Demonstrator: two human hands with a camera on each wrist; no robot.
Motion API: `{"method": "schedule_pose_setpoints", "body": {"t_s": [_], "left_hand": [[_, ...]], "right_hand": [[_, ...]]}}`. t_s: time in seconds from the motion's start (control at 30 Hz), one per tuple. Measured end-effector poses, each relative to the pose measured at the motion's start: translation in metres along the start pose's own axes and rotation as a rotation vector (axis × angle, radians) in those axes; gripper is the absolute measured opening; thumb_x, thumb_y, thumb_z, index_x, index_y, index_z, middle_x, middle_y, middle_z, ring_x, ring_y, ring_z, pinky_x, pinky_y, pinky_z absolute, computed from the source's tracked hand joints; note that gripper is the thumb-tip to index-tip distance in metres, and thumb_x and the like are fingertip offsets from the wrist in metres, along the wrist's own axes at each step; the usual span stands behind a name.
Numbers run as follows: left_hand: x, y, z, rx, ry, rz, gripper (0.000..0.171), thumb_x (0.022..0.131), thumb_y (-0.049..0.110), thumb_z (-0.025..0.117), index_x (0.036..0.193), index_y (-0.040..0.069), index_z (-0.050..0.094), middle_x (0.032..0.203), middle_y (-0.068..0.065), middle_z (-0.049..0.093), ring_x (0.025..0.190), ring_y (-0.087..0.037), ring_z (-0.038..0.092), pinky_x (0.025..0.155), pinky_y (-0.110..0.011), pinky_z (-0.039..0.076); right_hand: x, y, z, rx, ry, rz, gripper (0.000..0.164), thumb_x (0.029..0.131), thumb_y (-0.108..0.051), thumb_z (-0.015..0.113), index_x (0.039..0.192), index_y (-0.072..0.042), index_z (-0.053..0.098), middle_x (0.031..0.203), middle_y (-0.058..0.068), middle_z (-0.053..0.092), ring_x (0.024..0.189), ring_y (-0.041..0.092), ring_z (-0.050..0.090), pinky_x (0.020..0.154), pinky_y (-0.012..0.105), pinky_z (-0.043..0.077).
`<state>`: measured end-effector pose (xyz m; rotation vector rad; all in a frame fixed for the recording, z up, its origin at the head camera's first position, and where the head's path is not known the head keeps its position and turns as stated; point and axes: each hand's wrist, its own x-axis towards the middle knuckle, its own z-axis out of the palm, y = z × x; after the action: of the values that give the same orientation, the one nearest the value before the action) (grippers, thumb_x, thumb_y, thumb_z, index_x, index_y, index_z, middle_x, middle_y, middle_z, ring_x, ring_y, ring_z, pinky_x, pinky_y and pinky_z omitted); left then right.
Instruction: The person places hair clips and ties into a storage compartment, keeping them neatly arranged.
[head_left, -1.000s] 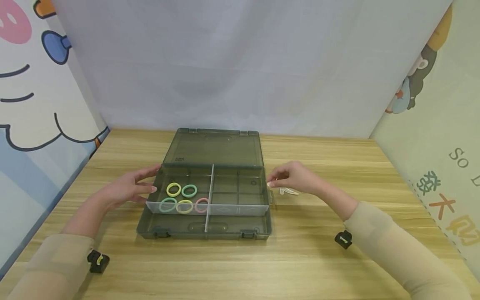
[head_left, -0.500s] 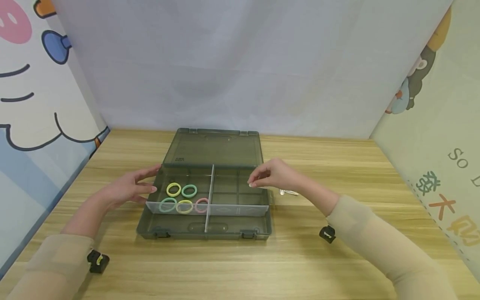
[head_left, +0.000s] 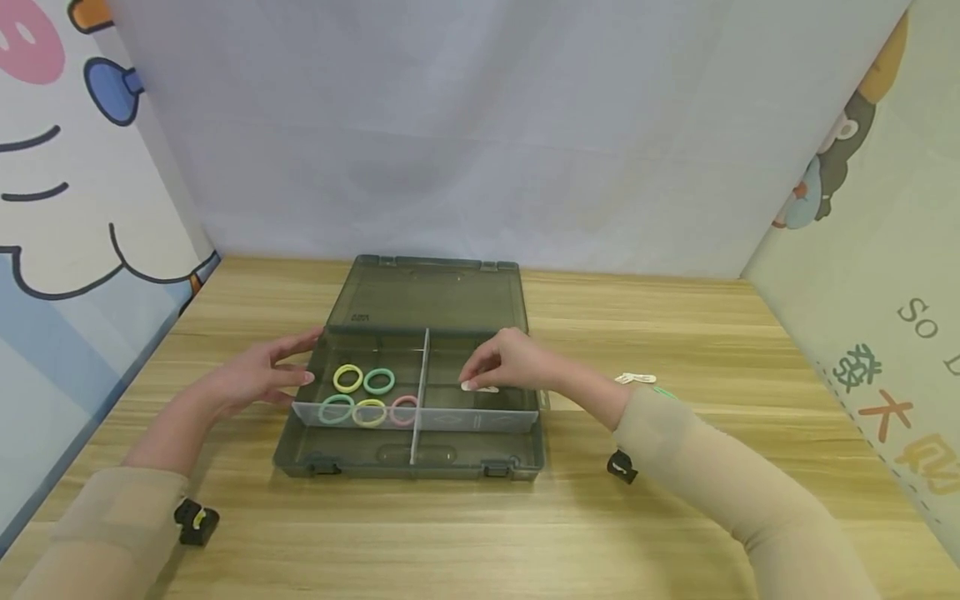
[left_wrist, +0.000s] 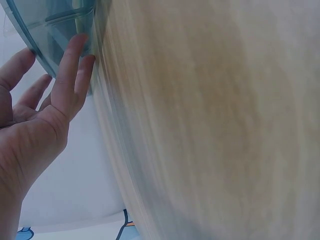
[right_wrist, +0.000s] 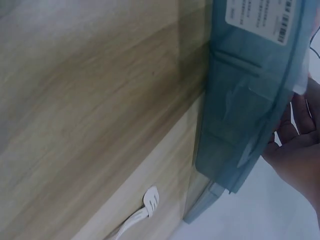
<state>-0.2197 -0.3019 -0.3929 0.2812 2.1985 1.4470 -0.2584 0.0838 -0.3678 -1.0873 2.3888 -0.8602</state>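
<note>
A translucent grey-green organizer box (head_left: pixel 480 465) lies with its lid folded back. My left hand (head_left: pixel 262 371) rests against its left side, with the thumb by the rim and the fingers fairly straight; the left wrist view has this hand (left_wrist: pixel 45 105) along the box wall. My right hand (head_left: pixel 513 358) is over the back right compartment and pinches a small white hair clip (head_left: pixel 489 389), partly hidden by the fingertips. Several yellow, green and pink hair ties (head_left: pixel 378 382) lie in the back left compartment. In the right wrist view, the box hides some of the right hand's fingers (right_wrist: pixel 300 115).
Right of the box, beyond my forearm, lie white hair clips (head_left: pixel 636 378) and a green clip-like piece (head_left: pixel 663 392). A white hair clip (right_wrist: pixel 151 200) also shows in the right wrist view. The folded-back lid (head_left: pixel 435 292) lies behind the box.
My right hand has moved left from beside the box to over the back right compartment. Clips farther right are uncovered, while those near the box are now behind my forearm. The left hand stays put.
</note>
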Motion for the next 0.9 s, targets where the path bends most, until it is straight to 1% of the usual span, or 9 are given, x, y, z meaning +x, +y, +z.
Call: {"method": "schedule_pose_setpoints", "body": {"t_s": [0.07, 0.17, 0.33, 0.53, 0.7, 0.8, 0.9], "left_hand": [[0.000, 0.000, 0.000, 0.003, 0.002, 0.000, 0.076, 0.095, 0.015, 0.057, 0.153, 0.013, 0.010, 0.156, -0.022, 0.004, 0.135, -0.050, 0.024, 0.085, -0.045, 0.054], [0.000, 0.000, 0.000, 0.007, 0.004, 0.001, 0.075, 0.095, 0.015, 0.057, 0.153, 0.013, 0.010, 0.156, -0.022, 0.004, 0.135, -0.050, 0.024, 0.085, -0.045, 0.054], [0.000, 0.001, 0.000, 0.006, 0.003, 0.002, 0.075, 0.095, 0.014, 0.057, 0.153, 0.013, 0.009, 0.156, -0.022, 0.004, 0.135, -0.049, 0.024, 0.086, -0.045, 0.054], [-0.001, 0.001, 0.000, 0.008, 0.005, 0.003, 0.076, 0.095, 0.015, 0.057, 0.153, 0.013, 0.009, 0.156, -0.023, 0.004, 0.135, -0.050, 0.023, 0.085, -0.045, 0.054], [0.000, 0.000, 0.000, 0.008, 0.002, 0.002, 0.077, 0.094, 0.018, 0.059, 0.153, 0.014, 0.009, 0.157, -0.022, 0.003, 0.135, -0.050, 0.023, 0.085, -0.045, 0.054], [0.000, 0.000, 0.000, 0.011, 0.005, 0.000, 0.076, 0.094, 0.017, 0.058, 0.153, 0.014, 0.010, 0.157, -0.022, 0.004, 0.135, -0.050, 0.024, 0.085, -0.045, 0.054], [0.000, 0.000, -0.001, 0.010, 0.005, 0.000, 0.076, 0.095, 0.016, 0.058, 0.153, 0.015, 0.010, 0.157, -0.022, 0.004, 0.135, -0.050, 0.025, 0.084, -0.045, 0.054]], "right_hand": [[0.005, 0.000, 0.004, 0.014, -0.011, -0.014, 0.014, 0.086, -0.020, 0.070, 0.097, -0.013, 0.075, 0.085, -0.004, 0.073, 0.072, 0.016, 0.068, 0.065, 0.021, 0.053], [0.012, -0.001, 0.009, 0.023, -0.019, -0.052, 0.014, 0.085, -0.018, 0.071, 0.097, -0.011, 0.075, 0.085, -0.003, 0.073, 0.072, 0.014, 0.068, 0.064, 0.020, 0.053], [0.022, 0.001, 0.018, 0.004, -0.028, -0.085, 0.010, 0.084, -0.018, 0.072, 0.092, -0.013, 0.075, 0.082, -0.004, 0.072, 0.066, 0.007, 0.065, 0.060, 0.019, 0.051], [0.034, 0.005, 0.029, 0.004, -0.059, -0.074, 0.009, 0.083, -0.018, 0.073, 0.091, -0.015, 0.076, 0.082, -0.005, 0.072, 0.069, 0.001, 0.065, 0.061, 0.018, 0.052], [0.039, 0.007, 0.033, 0.021, -0.076, -0.058, 0.009, 0.082, -0.016, 0.074, 0.091, -0.013, 0.076, 0.080, -0.004, 0.073, 0.071, 0.002, 0.067, 0.062, 0.019, 0.053], [0.041, 0.007, 0.034, 0.024, -0.098, -0.052, 0.009, 0.083, -0.013, 0.073, 0.092, -0.012, 0.076, 0.081, -0.003, 0.073, 0.069, 0.003, 0.066, 0.060, 0.019, 0.054], [0.043, 0.009, 0.036, -0.011, -0.121, -0.064, 0.009, 0.083, -0.012, 0.072, 0.092, -0.011, 0.075, 0.082, -0.002, 0.073, 0.065, 0.001, 0.064, 0.060, 0.018, 0.053]]}}
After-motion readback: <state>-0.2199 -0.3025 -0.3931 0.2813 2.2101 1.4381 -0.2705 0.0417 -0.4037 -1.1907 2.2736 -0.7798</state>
